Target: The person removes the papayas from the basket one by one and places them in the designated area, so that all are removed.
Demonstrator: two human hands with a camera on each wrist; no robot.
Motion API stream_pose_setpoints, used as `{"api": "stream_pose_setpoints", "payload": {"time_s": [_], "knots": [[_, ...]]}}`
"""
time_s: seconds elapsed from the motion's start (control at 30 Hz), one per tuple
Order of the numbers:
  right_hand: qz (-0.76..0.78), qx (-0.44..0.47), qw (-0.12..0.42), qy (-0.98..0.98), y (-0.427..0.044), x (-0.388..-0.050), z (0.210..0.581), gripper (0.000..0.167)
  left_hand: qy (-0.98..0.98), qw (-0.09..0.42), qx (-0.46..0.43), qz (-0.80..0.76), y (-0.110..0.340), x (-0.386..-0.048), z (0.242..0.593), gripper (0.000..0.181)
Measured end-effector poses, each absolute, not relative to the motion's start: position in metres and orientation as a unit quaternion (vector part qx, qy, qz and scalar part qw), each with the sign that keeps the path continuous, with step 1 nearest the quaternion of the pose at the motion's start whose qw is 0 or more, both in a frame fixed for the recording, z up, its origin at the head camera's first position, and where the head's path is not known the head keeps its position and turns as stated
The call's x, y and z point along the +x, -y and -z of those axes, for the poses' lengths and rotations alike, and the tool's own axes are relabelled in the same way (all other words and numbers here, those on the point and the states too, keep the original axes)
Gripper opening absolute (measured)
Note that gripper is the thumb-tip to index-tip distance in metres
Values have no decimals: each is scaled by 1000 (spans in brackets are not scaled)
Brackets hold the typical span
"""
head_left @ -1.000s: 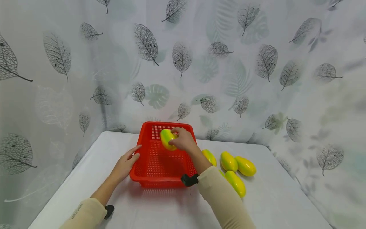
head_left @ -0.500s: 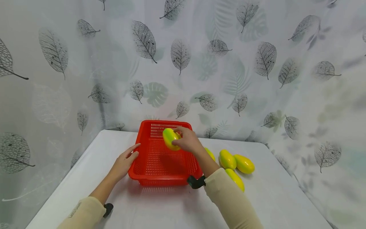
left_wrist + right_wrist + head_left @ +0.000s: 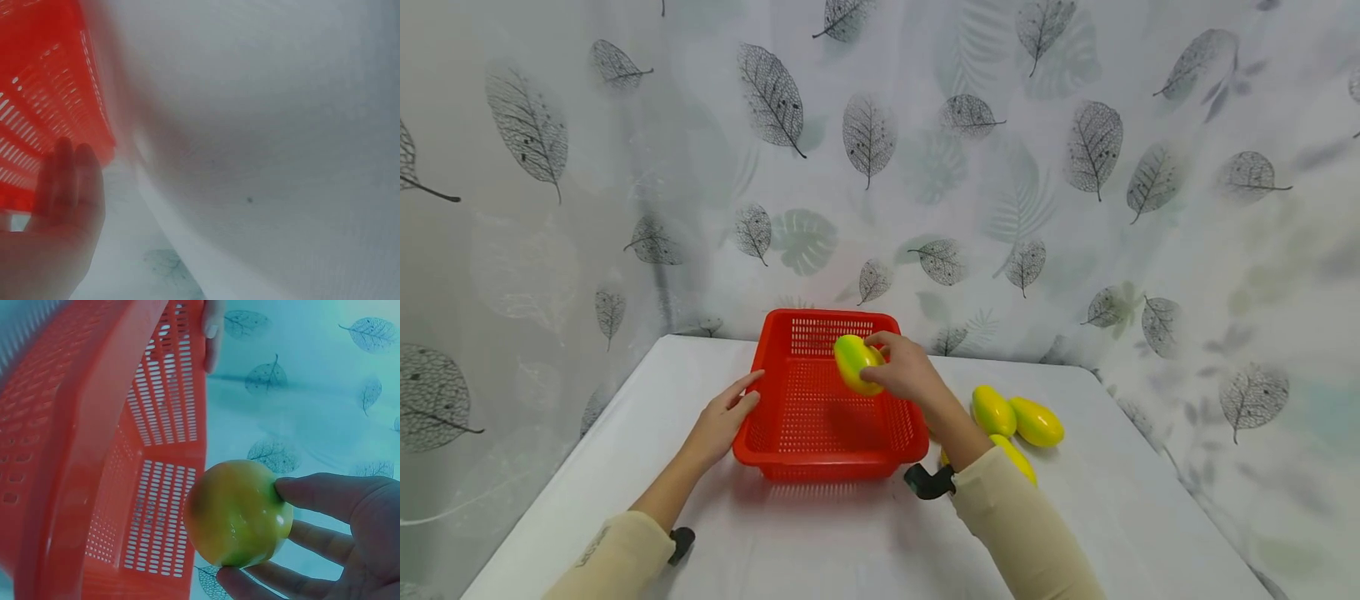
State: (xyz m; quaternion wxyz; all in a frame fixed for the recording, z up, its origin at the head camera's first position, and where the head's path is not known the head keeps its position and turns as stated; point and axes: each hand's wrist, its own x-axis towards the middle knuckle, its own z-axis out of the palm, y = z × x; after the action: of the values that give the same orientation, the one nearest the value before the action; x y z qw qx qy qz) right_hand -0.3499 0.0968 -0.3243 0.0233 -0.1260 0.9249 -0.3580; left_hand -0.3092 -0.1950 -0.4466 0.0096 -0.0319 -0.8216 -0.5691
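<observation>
A yellow-green mango [image 3: 854, 365] is pinched between the thumb and fingers of my right hand [image 3: 912, 372], above the inside of a red plastic basket [image 3: 827, 459], towards its right side. In the right wrist view the mango [image 3: 234, 515] shows end-on beside the basket wall, with thumb and fingertips on its surface. My left hand [image 3: 718, 423] is at the basket's left rim with its fingers extended. The left wrist view shows those fingers [image 3: 87, 181] nearly straight alongside the perforated wall; firm contact is hard to judge there.
Several more mangoes [image 3: 1037, 422] lie on the white tabletop [image 3: 1120, 483] right of the basket, some partly hidden behind the right forearm. A leaf-patterned curtain [image 3: 865, 208] hangs behind the table. The basket floor [image 3: 820, 408] is bare.
My right hand has shifted slightly to the right over the basket, still gripping the mango. The left hand keeps its place at the rim. The head view has tilted a little.
</observation>
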Motion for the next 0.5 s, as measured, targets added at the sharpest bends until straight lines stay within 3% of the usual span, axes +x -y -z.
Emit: {"api": "stream_pose_setpoints", "payload": {"time_s": [0.5], "knots": [[352, -123, 22, -928, -121, -336, 322, 52, 819, 2, -30, 574, 194, -309, 448, 55]]}}
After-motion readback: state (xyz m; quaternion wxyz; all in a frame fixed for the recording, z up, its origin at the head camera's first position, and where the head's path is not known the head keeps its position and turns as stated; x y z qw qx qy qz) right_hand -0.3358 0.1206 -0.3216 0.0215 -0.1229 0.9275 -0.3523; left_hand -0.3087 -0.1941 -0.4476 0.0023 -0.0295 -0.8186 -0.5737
